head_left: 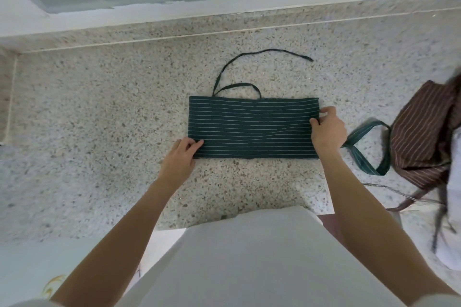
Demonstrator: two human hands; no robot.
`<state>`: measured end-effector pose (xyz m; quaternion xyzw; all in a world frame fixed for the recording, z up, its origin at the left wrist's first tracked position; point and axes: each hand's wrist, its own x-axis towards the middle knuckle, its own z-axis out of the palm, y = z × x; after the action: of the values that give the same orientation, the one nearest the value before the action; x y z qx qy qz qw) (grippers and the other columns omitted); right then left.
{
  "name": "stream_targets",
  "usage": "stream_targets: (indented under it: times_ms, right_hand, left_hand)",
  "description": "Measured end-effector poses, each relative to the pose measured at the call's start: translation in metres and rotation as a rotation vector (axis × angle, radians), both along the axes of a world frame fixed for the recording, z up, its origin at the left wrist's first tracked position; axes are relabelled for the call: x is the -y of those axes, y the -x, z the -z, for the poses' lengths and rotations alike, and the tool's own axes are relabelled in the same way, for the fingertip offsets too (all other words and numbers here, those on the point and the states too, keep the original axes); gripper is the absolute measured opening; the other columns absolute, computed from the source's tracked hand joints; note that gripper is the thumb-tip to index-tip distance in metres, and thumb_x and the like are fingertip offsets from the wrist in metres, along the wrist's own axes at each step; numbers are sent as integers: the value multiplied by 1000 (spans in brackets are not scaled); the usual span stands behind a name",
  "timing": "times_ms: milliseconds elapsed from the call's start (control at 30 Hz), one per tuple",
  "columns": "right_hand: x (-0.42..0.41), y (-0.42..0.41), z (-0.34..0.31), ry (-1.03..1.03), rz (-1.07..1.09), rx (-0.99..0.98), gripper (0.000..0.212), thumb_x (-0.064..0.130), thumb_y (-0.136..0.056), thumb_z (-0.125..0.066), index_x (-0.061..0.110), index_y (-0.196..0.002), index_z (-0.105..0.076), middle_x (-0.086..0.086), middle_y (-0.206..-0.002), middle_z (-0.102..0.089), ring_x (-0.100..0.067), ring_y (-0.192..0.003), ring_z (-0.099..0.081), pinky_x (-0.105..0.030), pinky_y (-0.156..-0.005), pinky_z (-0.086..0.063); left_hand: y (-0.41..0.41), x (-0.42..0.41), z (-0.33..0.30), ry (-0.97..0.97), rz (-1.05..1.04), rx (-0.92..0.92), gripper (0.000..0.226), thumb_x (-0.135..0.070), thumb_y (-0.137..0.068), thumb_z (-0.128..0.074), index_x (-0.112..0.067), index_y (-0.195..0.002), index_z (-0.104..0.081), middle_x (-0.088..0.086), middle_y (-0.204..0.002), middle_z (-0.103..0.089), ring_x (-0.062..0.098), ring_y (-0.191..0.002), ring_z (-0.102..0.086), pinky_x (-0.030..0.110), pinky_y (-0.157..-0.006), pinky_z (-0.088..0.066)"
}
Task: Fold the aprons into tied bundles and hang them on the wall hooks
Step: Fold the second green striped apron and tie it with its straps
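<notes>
Green striped cloth, an apron (253, 127) folded into a long flat band, is lying on a speckled stone desk (99, 119) in front of a person in a white top. The left hand (179, 157) is pinching the band's near left corner, with fingers curled over the edge. The right hand (326, 129) is pinching the band's right end, thumb on top of the cloth. Between the two grips the band is lying flat and smooth.

Beyond the grips, two thin ties (239, 75) are trailing loose across the desk. Just right of the right hand, a wider green strap (366, 147) is looping out, its far bend lying close against a brown striped apron (424, 129) heaped at the desk's edge.

Several risks are likely from here. The layers are probably only resting on each other, so lifting one end faster than the other could let the folds slide apart. The loose ties could get trapped inside the next fold, leaving nothing to tie with. The green strap could snag the brown apron and drag it along.
</notes>
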<state>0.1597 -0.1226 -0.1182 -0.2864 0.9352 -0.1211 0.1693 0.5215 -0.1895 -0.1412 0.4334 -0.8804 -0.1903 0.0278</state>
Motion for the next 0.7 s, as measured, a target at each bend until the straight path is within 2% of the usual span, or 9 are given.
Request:
stream_targets:
  times_ms: [67, 133, 233, 333, 367, 433, 533, 600, 700]
  right_hand:
    - [0, -2, 2, -6, -63, -73, 38, 21, -90, -58, 13, -125, -44, -14, -117, -60, -33, -99, -57, -43, -80, -47]
    - [-3, -10, 1, 56, -140, -199, 43, 18, -87, -61, 11, -126, -46, -16, -126, -50, -35, -112, -47, -44, -91, -40]
    - [-10, -46, -2, 268, -439, -325, 31, 19, -86, -59, 13, -116, -56, -14, -125, -51, -34, -112, -45, -43, -89, -40]
    - [-17, -103, 5, 304, -748, -245, 16, 27, -89, -55, 17, -99, -63, -7, -118, -57, -27, -106, -51, -39, -87, -39]
    - [-20, -119, 9, 267, -767, -233, 16, 30, -90, -54, 17, -93, -64, -5, -112, -58, -26, -101, -53, -38, -83, -40]
    - [-25, -131, 17, 181, -663, -224, 18, 33, -90, -56, 17, -86, -62, -4, -100, -59, -25, -90, -54, -38, -76, -40]
    - [-30, -110, 18, 60, -567, -298, 19, 36, -84, -65, 18, -83, -60, -3, -91, -58, -26, -83, -52, -39, -72, -39]
    - [-34, -86, 14, -5, -531, -325, 20, 36, -82, -67, 17, -86, -62, -5, -95, -58, -28, -86, -51, -40, -74, -38]
    - [-37, -49, 8, -11, -430, -349, 18, 23, -80, -71, 14, -93, -64, -10, -99, -59, -33, -90, -52, -43, -76, -39]
  left_hand:
    - [-1, 3, -6, -37, 11, 33, 57, -4, -69, -69, -11, -124, -58, 8, -111, -56, 28, -98, -54, 40, -82, -50]
    - [3, 12, -15, -65, -11, -7, 50, -9, -73, -67, -16, -122, -59, 5, -117, -54, 24, -106, -50, 37, -93, -41]
    - [23, 44, -23, -135, -131, -156, 43, -7, -85, -57, -15, -127, -53, 7, -133, -43, 23, -119, -43, 33, -98, -38]
    - [46, 81, -18, -124, -98, -130, 37, -12, -93, -49, -18, -129, -50, 9, -144, -34, 28, -130, -33, 38, -105, -36]
    - [51, 90, -15, -127, -78, -100, 34, -12, -93, -49, -19, -126, -53, 9, -144, -33, 30, -132, -31, 40, -108, -31]
    - [55, 101, -11, -137, -55, -38, 29, -9, -92, -51, -19, -118, -58, 10, -142, -36, 32, -131, -30, 40, -109, -26]
    - [46, 104, -11, -105, -26, -12, 29, -4, -88, -54, -19, -110, -64, 8, -128, -47, 31, -120, -41, 36, -105, -29]
    - [37, 93, -14, -142, 61, 2, 38, 2, -83, -55, -20, -112, -64, 8, -120, -51, 29, -111, -45, 35, -98, -36]
    - [32, 57, -17, -268, 319, 41, 57, 10, -78, -55, -22, -125, -58, 8, -115, -52, 24, -104, -48, 26, -84, -40]
